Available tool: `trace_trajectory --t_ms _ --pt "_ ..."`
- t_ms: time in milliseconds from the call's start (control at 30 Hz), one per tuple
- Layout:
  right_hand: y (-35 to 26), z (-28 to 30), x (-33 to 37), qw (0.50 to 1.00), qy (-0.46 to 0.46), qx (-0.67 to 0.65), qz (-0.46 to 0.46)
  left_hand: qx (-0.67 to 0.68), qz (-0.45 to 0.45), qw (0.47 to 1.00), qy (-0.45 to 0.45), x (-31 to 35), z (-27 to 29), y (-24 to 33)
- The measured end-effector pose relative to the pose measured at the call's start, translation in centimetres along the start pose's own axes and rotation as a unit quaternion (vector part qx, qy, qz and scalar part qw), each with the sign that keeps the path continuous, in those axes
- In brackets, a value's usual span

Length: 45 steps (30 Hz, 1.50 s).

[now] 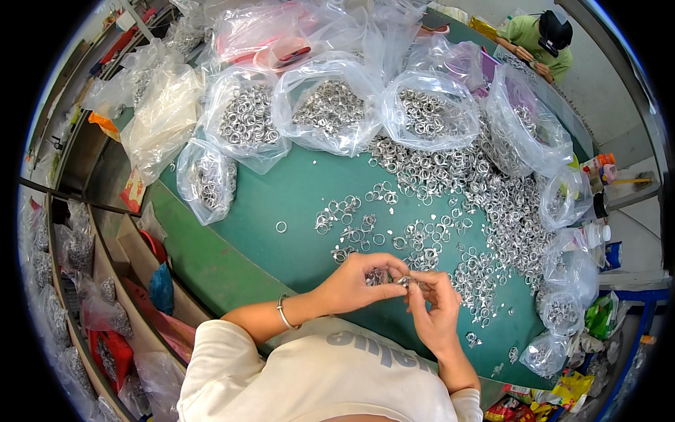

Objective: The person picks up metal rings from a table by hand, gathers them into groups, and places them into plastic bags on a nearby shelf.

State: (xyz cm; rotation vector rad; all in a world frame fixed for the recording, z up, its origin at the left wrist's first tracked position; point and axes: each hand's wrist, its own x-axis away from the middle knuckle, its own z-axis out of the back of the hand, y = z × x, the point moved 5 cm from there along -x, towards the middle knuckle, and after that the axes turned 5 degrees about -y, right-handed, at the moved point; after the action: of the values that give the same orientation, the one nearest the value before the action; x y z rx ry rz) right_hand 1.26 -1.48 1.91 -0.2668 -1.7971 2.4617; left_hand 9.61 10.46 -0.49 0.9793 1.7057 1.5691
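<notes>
My left hand [357, 283] is curled around several silver-coloured metal rings [375, 277], which show between its thumb and fingers. Just to the right, my right hand [434, 309] is closed in a pinch, its fingertips meeting those of the left at a small metal ring [404, 281]. The ring's details are too small to make out. Beyond both hands, loose clusters of rings [422, 239] are scattered on the green tabletop [260, 190]. A large heap of rings [506, 211] spreads to the right and far side.
Open clear plastic bags of rings [330, 105] line the far edge, with a smaller bag [206, 181] at left. More bags [561, 309] and a white bottle [594, 235] stand along the right edge. Shelves hold bags [77, 246] at left. Another person [538, 42] works at far right.
</notes>
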Motion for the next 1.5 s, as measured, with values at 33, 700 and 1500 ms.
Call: trace_trajectory --t_ms 33,700,1500 --pt "0.1 0.1 0.0 1.000 -0.003 0.007 0.002 0.032 0.042 0.998 -0.018 -0.2 0.1 0.0" --pt "-1.7 0.9 -0.5 0.990 -0.048 0.107 0.082 -0.075 -0.059 0.995 -0.016 -0.4 0.1 0.5" --pt "-1.8 0.2 0.1 0.983 -0.034 0.140 0.116 0.262 0.051 0.964 -0.018 0.7 -2.5 -2.7"
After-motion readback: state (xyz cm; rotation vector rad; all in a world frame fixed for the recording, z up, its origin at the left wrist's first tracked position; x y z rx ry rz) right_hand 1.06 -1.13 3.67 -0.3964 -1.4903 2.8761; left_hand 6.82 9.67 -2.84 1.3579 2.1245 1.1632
